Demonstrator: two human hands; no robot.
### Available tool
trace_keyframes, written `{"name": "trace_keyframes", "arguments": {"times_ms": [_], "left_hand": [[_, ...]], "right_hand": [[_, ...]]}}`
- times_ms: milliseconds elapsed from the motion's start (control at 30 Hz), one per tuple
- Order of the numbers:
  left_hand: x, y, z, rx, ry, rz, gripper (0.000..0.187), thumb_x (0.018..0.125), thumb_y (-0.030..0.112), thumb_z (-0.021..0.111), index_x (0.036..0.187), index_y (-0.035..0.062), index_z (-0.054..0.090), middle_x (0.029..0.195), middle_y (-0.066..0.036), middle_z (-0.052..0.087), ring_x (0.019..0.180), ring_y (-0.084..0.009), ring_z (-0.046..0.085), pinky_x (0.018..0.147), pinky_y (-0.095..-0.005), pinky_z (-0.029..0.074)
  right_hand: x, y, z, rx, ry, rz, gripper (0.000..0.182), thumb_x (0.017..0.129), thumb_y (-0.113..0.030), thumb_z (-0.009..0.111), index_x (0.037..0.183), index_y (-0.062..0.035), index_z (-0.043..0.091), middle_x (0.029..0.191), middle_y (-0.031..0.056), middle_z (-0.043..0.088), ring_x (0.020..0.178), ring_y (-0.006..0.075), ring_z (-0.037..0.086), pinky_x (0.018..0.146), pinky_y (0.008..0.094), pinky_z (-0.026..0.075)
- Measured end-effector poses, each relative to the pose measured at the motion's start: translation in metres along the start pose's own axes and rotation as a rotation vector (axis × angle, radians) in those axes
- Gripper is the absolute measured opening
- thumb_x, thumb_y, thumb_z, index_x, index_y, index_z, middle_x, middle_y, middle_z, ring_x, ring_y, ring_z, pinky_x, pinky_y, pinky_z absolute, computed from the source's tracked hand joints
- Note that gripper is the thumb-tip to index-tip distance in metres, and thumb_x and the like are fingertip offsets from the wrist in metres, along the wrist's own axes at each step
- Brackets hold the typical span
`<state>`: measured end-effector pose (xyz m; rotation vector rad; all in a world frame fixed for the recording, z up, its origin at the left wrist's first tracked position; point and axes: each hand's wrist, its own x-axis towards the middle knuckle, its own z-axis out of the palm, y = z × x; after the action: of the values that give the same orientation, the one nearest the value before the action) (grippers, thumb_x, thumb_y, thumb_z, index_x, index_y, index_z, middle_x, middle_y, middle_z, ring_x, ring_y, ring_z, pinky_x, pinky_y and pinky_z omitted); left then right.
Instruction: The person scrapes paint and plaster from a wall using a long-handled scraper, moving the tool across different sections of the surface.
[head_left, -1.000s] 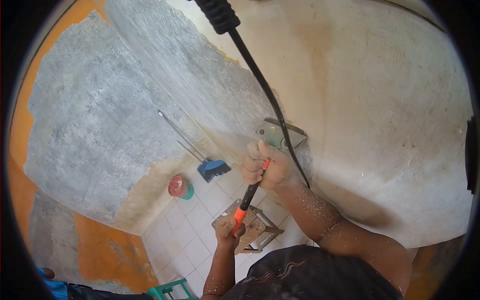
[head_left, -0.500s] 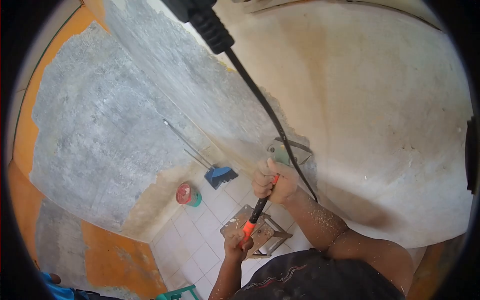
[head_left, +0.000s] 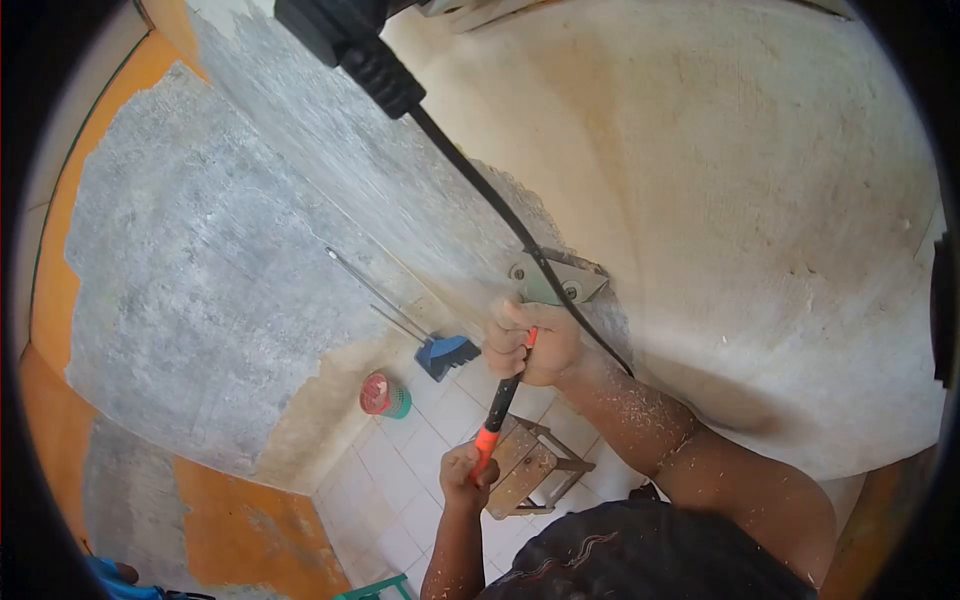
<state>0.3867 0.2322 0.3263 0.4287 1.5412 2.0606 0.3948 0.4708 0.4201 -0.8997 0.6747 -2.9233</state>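
A long-handled scraper (head_left: 500, 395) with a black and orange handle is gripped in both fists. My right hand (head_left: 535, 342) is wrapped round the handle just below the grey-green metal head (head_left: 560, 278). Lower down, my left hand (head_left: 468, 470) is closed on the orange end. The blade lies at the wall, along the ragged border between the bare grey patch (head_left: 400, 170) and the cream paint (head_left: 720, 180). Its edge is partly hidden by a black cable (head_left: 480, 190) hanging close to the camera. Pale flakes dot my right forearm.
Below stands a wooden stool (head_left: 530, 465) on white floor tiles (head_left: 385, 490). A blue broom or dustpan (head_left: 445, 355) leans in the corner near a red and green basket (head_left: 385, 397). Part of a person in blue (head_left: 115, 575) shows at lower left, beside something green (head_left: 380, 590).
The scraper head and both hands have shifted, the head and right hand to the left and slightly up along the wall. The cable and plug now hang farther left in view.
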Motion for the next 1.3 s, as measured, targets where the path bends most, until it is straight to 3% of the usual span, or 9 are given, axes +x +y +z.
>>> {"name": "trace_keyframes", "arguments": {"times_ms": [233, 267, 567, 633, 900, 1033, 1167, 1233, 1300], "left_hand": [[-0.012, -0.031, 0.012, -0.168, 0.031, -0.145, 0.049, 0.074, 0.04, 0.062, 0.093, -0.0037, 0.054, 0.046, -0.001, 0.041, 0.036, -0.0108, 0.036, 0.039, -0.0257, 0.025], [-0.005, -0.03, 0.007, -0.067, 0.016, 0.001, 0.048, 0.074, 0.039, 0.061, 0.093, -0.0036, 0.054, 0.047, -0.001, 0.042, 0.035, -0.0109, 0.036, 0.039, -0.0259, 0.026], [-0.014, -0.023, 0.006, -0.083, 0.011, -0.103, 0.049, 0.078, 0.042, 0.057, 0.095, -0.0045, 0.053, 0.048, -0.001, 0.042, 0.038, -0.0104, 0.038, 0.038, -0.0246, 0.025], [0.0, -0.003, -0.002, -0.006, -0.009, 0.055, 0.047, 0.077, 0.04, 0.058, 0.091, -0.0053, 0.054, 0.048, -0.001, 0.042, 0.037, -0.01, 0.037, 0.038, -0.0248, 0.025], [-0.014, -0.02, 0.014, -0.108, -0.018, -0.166, 0.045, 0.076, 0.041, 0.061, 0.088, -0.0019, 0.054, 0.046, 0.001, 0.039, 0.037, -0.01, 0.035, 0.039, -0.0251, 0.024], [0.01, 0.0, 0.01, -0.046, 0.007, -0.078, 0.041, 0.077, 0.039, 0.059, 0.082, -0.0014, 0.055, 0.046, -0.001, 0.04, 0.037, -0.0099, 0.034, 0.04, -0.0246, 0.025], [0.013, -0.016, -0.002, -0.008, -0.097, -0.008, 0.042, 0.08, 0.039, 0.06, 0.089, -0.0022, 0.056, 0.054, -0.001, 0.044, 0.042, -0.0086, 0.038, 0.042, -0.0224, 0.027], [0.011, -0.04, -0.004, 0.017, -0.176, 0.042, 0.04, 0.082, 0.035, 0.061, 0.093, -0.0029, 0.057, 0.061, -0.001, 0.048, 0.047, -0.0082, 0.041, 0.044, -0.0212, 0.03], [0.007, -0.059, -0.009, 0.176, -0.022, 0.11, 0.032, 0.084, 0.025, 0.061, 0.102, -0.0007, 0.054, 0.069, 0.0, 0.051, 0.057, -0.0066, 0.046, 0.051, -0.02, 0.038]], "right_hand": [[-0.013, -0.002, -0.014, 0.085, 0.034, 0.069, 0.033, 0.089, -0.032, 0.045, 0.064, -0.0155, 0.032, 0.055, -0.0034, 0.028, 0.048, 0.011, 0.028, 0.045, 0.0237, 0.024], [-0.003, -0.006, -0.006, 0.004, 0.051, 0.051, 0.033, 0.089, -0.032, 0.045, 0.063, -0.0155, 0.032, 0.055, -0.0035, 0.028, 0.047, 0.0109, 0.028, 0.044, 0.024, 0.023], [-0.01, 0.001, -0.001, -0.018, 0.199, 0.036, 0.032, 0.086, -0.03, 0.047, 0.062, -0.0158, 0.031, 0.053, -0.003, 0.027, 0.045, 0.0104, 0.027, 0.043, 0.0243, 0.024], [0.002, -0.003, 0.006, -0.053, 0.118, 0.038, 0.033, 0.086, -0.03, 0.047, 0.061, -0.0161, 0.031, 0.053, -0.0033, 0.027, 0.046, 0.0104, 0.027, 0.043, 0.0244, 0.024], [-0.014, 0.004, -0.013, 0.048, 0.226, 0.067, 0.032, 0.085, -0.032, 0.046, 0.061, -0.0176, 0.03, 0.053, -0.0046, 0.026, 0.047, 0.0099, 0.026, 0.043, 0.024, 0.023], [0.007, -0.011, 0.003, -0.003, 0.064, 0.076, 0.031, 0.086, -0.032, 0.046, 0.063, -0.017, 0.032, 0.056, -0.0046, 0.03, 0.048, 0.0086, 0.028, 0.044, 0.0228, 0.025], [0.001, 0.001, 0.011, 0.01, 0.233, 0.001, 0.027, 0.086, -0.031, 0.05, 0.069, -0.0149, 0.038, 0.06, -0.0032, 0.036, 0.052, 0.0082, 0.035, 0.047, 0.0225, 0.031], [-0.008, 0.023, 0.025, -0.323, 0.668, -0.247, 0.018, 0.081, -0.019, 0.058, 0.076, -0.0093, 0.044, 0.063, -0.001, 0.041, 0.053, 0.0093, 0.041, 0.049, 0.0234, 0.037], [-0.017, 0.038, 0.031, -0.508, 0.776, -0.322, 0.016, 0.083, -0.019, 0.057, 0.088, -0.0097, 0.046, 0.074, 0.0004, 0.046, 0.057, 0.01, 0.045, 0.051, 0.0226, 0.039]]}}
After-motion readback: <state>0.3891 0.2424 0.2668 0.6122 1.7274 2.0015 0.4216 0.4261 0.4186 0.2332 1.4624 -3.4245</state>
